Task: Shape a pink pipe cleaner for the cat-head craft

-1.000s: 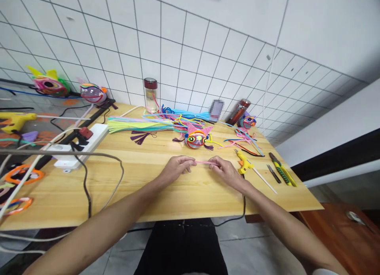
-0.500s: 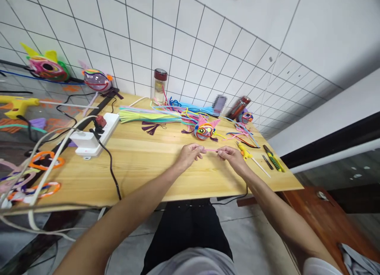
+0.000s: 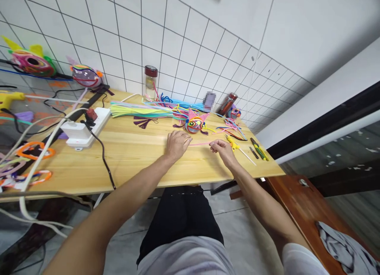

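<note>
A pink pipe cleaner stretches between my two hands, low over the wooden table. My left hand is palm down, its curled fingers closed on the left end. The fingers of my right hand are pinched together at the other end; the fingertips partly hide it. Just behind the hands sits a round, colourful animal-like ornament with pink pointed ears. A yellow hot glue gun with a white glue stick lies beside my right hand.
A bundle of pipe cleaners lies behind my left hand. The white power strip and its black cable are at left. Cutter and small snips lie near the right edge. A glass bottle and a red flask stand behind.
My hands have moved apart, and a longer length of pink pipe cleaner shows between them. My left hand has turned palm down. The camera view has shifted to the right.
</note>
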Motion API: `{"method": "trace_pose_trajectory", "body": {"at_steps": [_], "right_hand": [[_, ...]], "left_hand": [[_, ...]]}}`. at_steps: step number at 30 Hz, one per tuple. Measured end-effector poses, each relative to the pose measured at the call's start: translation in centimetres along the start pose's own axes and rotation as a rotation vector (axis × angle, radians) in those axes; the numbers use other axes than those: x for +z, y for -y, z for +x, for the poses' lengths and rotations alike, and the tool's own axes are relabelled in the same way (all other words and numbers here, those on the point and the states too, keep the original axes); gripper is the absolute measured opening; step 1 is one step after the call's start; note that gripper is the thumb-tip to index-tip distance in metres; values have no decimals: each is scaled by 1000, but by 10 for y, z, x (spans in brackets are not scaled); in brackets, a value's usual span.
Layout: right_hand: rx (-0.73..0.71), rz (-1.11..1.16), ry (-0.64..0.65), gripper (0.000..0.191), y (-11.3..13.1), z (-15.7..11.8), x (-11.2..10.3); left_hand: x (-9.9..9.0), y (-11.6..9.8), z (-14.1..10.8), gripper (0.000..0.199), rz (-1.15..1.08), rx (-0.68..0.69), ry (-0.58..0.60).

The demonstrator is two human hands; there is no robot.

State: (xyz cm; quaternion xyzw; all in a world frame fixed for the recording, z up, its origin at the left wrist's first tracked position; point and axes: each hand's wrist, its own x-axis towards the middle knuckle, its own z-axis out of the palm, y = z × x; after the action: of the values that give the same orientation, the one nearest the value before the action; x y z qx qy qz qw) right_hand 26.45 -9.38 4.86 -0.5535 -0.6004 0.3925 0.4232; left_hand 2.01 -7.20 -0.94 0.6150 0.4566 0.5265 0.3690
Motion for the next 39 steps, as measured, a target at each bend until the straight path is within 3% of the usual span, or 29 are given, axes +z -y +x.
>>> {"method": "trace_pose_trajectory", "body": {"at_steps": [4, 7, 10, 19, 25, 29, 39], "right_hand": [[-24, -10, 17, 22, -4, -1, 1], [-24, 12, 62, 23, -11, -2, 8], [-4, 69, 114, 27, -19, -6, 17], [84, 257, 145, 32, -34, -4, 27], [114, 277, 196, 35, -39, 8, 32], [99, 256, 228, 41, -44, 17, 29], [74, 222, 167, 44, -58, 20, 17]], "left_hand": [[5, 0, -6, 26, 541, 431, -89], [13, 6, -10, 32, 720, 657, 13], [18, 15, -12, 29, 798, 753, 166], [13, 21, -16, 36, 910, 705, 174], [12, 26, -16, 33, 850, 578, 155], [13, 28, -15, 35, 838, 566, 182], [9, 26, -13, 41, 860, 518, 174]]}}
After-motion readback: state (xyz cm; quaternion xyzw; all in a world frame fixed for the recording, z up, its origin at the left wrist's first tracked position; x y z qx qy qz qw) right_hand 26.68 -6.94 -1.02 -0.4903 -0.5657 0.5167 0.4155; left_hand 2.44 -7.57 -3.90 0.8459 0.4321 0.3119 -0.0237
